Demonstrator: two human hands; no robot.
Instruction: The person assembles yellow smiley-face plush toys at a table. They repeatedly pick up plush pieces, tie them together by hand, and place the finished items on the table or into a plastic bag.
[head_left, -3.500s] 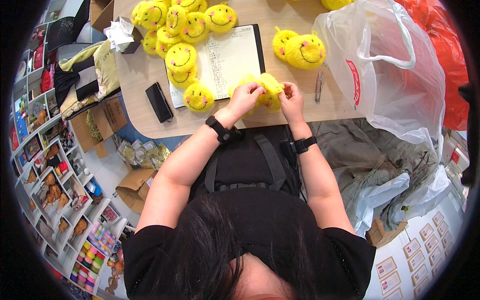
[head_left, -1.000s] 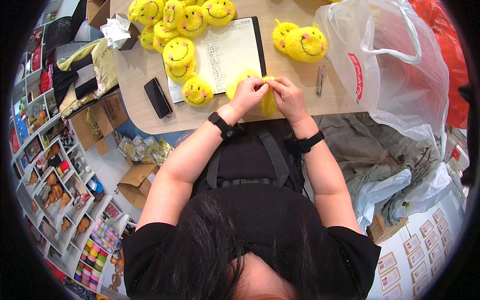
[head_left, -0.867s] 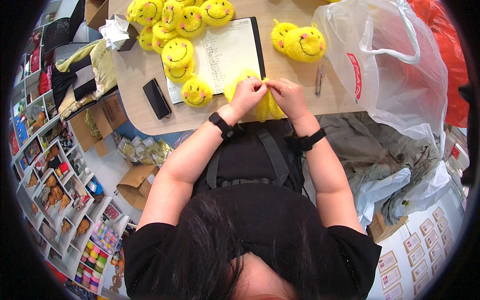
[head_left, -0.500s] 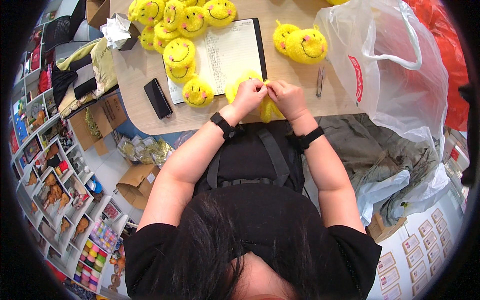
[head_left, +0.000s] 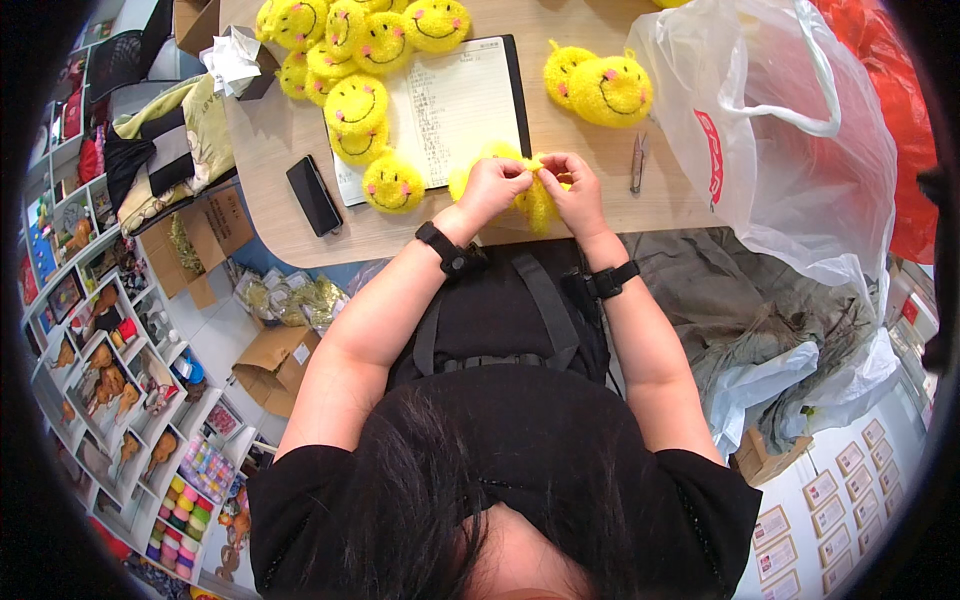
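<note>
Near the table's front edge, my left hand and my right hand meet, thumbs and fingertips pinched on a fuzzy yellow knitted piece. A strip of it hangs down between them. Part of a round yellow plush shows behind my left hand; whether it joins the strip is hidden. Just left lies a yellow smiley plush at the corner of an open notebook with handwritten lines. To the right of my right hand, small thread snips rest on the table.
Several smiley plushes are heaped at the back left, and two plushes sit at the back right. A black phone lies on the table's left side. A translucent plastic bag stands at the right edge. Cartons are on the floor.
My fingers have shifted slightly on the yellow piece, with my right hand's fingers more spread around it. The hanging strip sits a little higher. The surrounding things have not moved.
</note>
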